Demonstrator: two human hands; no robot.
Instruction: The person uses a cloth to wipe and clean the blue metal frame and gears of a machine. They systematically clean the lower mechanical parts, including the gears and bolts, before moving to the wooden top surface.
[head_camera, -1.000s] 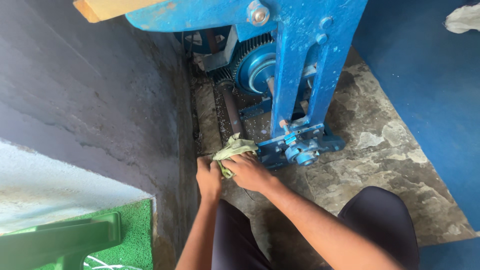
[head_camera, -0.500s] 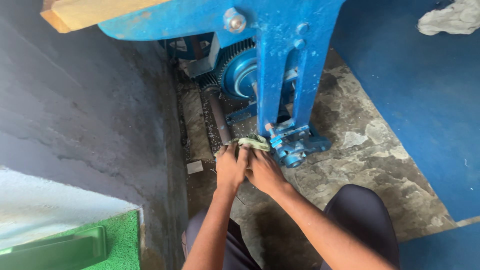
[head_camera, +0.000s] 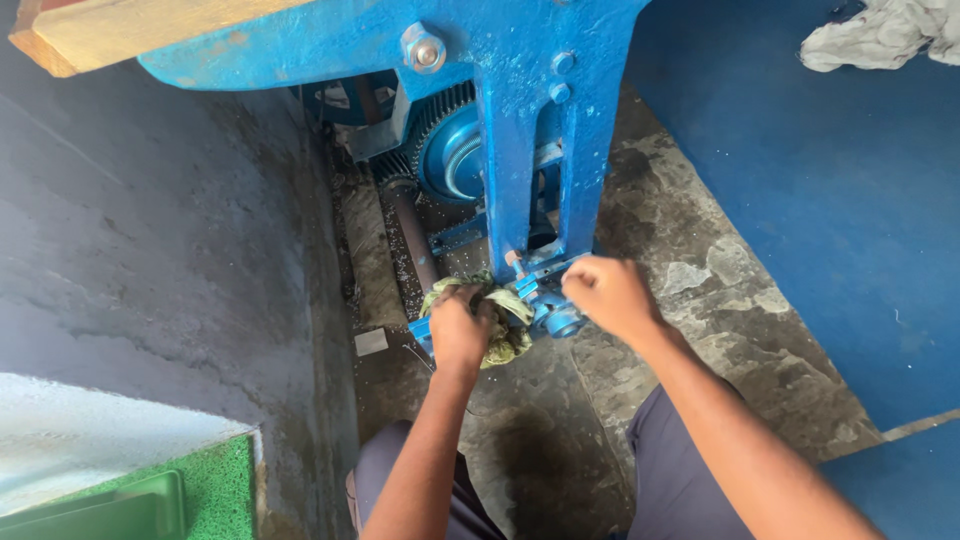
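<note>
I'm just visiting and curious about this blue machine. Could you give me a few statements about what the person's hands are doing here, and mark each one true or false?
1. The left hand presses a crumpled greenish rag against the foot of the blue machine. True.
2. The right hand also holds the rag. False: it is off the rag, closed in a fist by the blue fittings at the machine's base.
3. A large toothed gear shows behind the machine's upright. True.
4. A white cloth lies on the grey floor beside the left hand. False: it lies far off, on the blue surface at the upper right.
5. The machine is painted red. False: it is blue.
</note>
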